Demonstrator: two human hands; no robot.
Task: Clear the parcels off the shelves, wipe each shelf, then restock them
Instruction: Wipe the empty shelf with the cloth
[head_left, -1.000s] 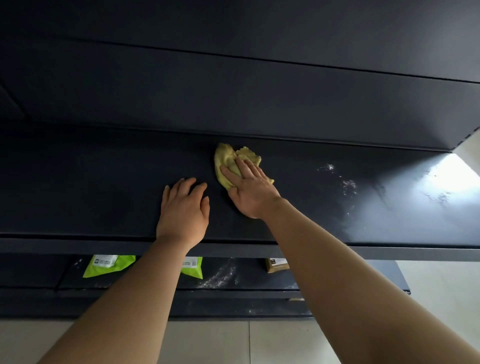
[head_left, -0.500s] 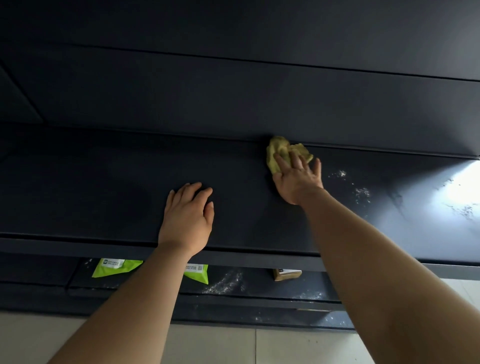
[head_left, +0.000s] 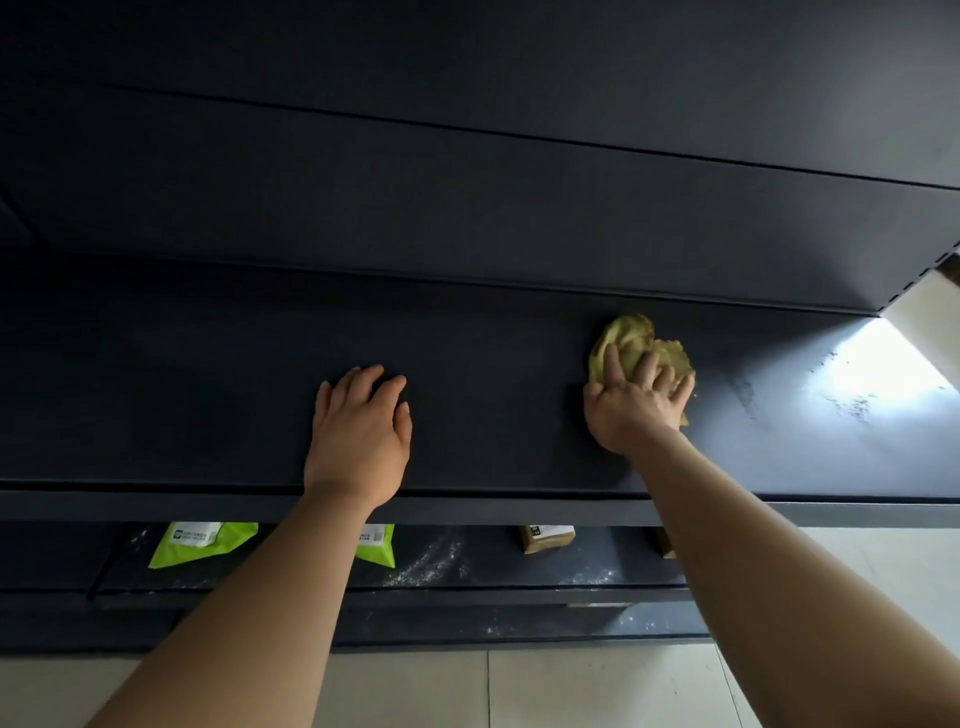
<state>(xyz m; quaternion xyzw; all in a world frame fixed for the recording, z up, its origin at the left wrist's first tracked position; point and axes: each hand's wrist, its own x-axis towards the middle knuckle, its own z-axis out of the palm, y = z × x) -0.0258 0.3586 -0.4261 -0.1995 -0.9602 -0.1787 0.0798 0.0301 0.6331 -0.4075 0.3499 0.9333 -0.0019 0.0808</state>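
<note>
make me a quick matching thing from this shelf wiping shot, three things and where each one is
Things:
1 left hand
2 yellow cloth
3 leftmost green parcel

Places:
a lying on the lower shelf
b pressed under the right hand
c flat on the upper shelf, holding nothing

Pairs: 1-c, 2-b, 3-a

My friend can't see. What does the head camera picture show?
The right hand presses a crumpled yellow cloth onto a dark shelf, while the left hand rests flat on it nearby. On a dusty lower shelf lie green parcels and a brown box.
</note>
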